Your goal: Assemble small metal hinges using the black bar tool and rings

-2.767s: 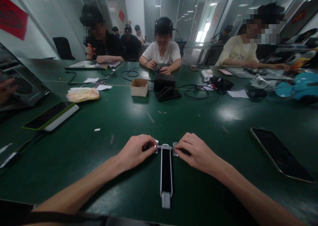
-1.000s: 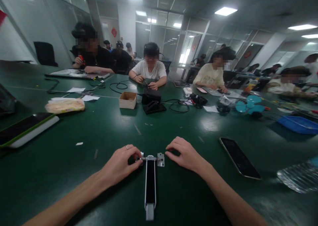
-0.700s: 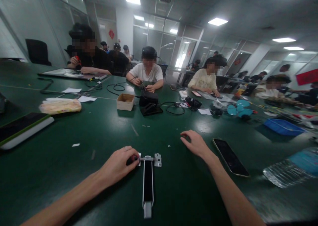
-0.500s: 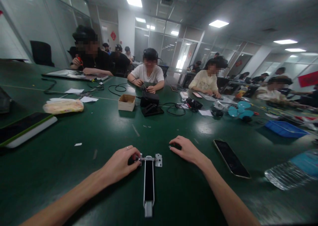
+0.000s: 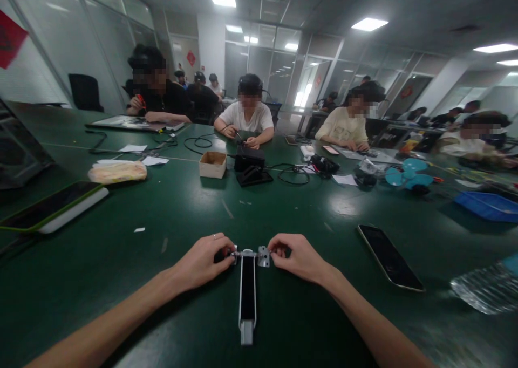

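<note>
A long black and silver metal piece (image 5: 248,290) lies on the green table, its narrow end toward me. Across its far end runs a short rod, with a small metal bracket (image 5: 264,257) at the right side. My left hand (image 5: 206,260) pinches the left end of the rod, where another bracket is mostly covered by the fingers. On the other side, my right hand (image 5: 299,257) is closed in a pinch at the right bracket, around a tiny part too small to name.
A phone (image 5: 390,257) and a clear plastic bottle (image 5: 485,287) lie to the right, with a blue tray (image 5: 488,206) beyond. Farther ahead are an open box (image 5: 212,165) and a black device (image 5: 250,160). At left lies a green-edged device (image 5: 52,206). People sit across the table.
My right hand has moved left and its fingers have closed at the right bracket. My left hand keeps its pinch at the rod. The whole view has shifted slightly.
</note>
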`<state>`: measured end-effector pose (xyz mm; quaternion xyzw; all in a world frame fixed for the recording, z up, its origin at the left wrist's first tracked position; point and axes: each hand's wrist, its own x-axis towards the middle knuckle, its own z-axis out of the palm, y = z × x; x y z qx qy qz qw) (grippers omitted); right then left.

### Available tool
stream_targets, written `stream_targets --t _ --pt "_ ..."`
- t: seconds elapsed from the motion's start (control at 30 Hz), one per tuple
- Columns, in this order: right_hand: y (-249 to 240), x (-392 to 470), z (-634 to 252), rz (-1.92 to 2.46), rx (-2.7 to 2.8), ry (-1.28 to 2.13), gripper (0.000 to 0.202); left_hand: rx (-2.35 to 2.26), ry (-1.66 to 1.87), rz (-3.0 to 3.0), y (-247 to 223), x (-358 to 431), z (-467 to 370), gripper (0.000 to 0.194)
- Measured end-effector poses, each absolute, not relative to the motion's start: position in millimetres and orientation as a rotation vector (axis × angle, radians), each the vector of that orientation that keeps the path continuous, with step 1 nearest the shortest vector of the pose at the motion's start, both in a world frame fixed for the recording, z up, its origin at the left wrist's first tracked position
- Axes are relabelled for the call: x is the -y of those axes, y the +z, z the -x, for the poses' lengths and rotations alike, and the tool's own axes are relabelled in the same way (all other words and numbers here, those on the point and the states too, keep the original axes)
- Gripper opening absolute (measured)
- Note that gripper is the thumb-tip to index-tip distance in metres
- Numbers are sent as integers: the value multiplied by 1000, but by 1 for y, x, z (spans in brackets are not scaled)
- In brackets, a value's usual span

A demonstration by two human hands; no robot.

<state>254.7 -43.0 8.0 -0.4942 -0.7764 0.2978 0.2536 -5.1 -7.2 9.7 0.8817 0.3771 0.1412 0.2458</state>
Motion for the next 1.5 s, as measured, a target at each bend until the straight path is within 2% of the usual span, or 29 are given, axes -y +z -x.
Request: stream_targets --t 0.4,1.0,1.23,1.5 --pt "7 53 -237 1406 2240 542 16 -1049 358 -2407 14 9 3 19" --pt "5 54 -239 1321 2300 533 24 -1037 360 -2427 9 8 4 15" --pt "6 54 -240 1337 2327 503 16 -1046 336 -2425 12 8 3 17" --pt "7 54 -241 1344 2354 476 19 -1051 323 -2417 13 9 3 19"
